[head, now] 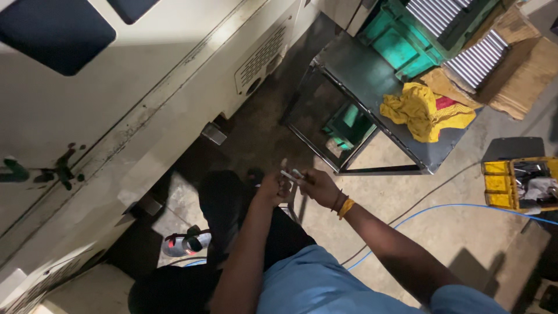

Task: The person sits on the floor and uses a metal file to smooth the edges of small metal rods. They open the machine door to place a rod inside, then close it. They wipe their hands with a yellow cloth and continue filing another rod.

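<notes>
Both my hands meet in front of my body, above my dark trousers. My left hand (pixel 272 189) and my right hand (pixel 318 187) are closed together on a small slim metal piece (pixel 290 174) that shows pale between the fingers. What kind of piece it is I cannot tell. My right wrist wears dark bands and a yellow-orange band (pixel 346 207). My sleeves are light blue.
A large cream machine housing (pixel 133 104) fills the left. A dark metal table (pixel 372 87) holds a yellow rag (pixel 421 110). Green frames and ribbed metal parts (pixel 476 58) lie beyond. A yellow bin (pixel 511 183) stands right; a blue hose (pixel 442 209) crosses the concrete floor.
</notes>
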